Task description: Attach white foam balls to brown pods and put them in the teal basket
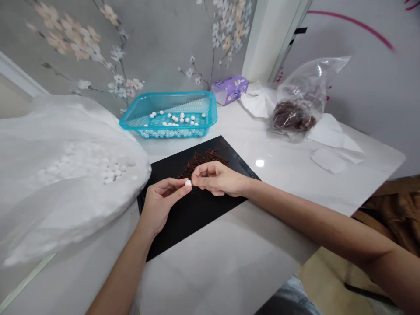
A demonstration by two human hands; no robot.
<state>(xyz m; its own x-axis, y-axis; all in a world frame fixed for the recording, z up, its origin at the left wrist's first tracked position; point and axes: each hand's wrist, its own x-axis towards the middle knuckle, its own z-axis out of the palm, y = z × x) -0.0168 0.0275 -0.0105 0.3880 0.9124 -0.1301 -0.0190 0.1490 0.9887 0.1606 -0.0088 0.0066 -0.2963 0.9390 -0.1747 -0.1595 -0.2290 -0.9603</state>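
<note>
Both hands pinch one small white round bead over the flat black rectangular mat.

Left hand (160, 203) and right hand (218, 178) clamp their fingers on the bead (188, 183), just in front of the mat's (197, 210) dark reddish-brown dried strands (205, 159).

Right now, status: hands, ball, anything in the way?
Left hand and right hand both pinch the ball, above the mat. Red-brown bits just behind. Basket further back, apart.

Your white bench (288, 175) is busy: a black mat (197, 210) lies right in front of you, with a turquoise basket (210, 109) just behind it. A big white bag (49, 183) slumps on the left. Far right sit a purple tissue box (229, 89), a clear bag (298, 109) and loose white paper (331, 131).
</note>
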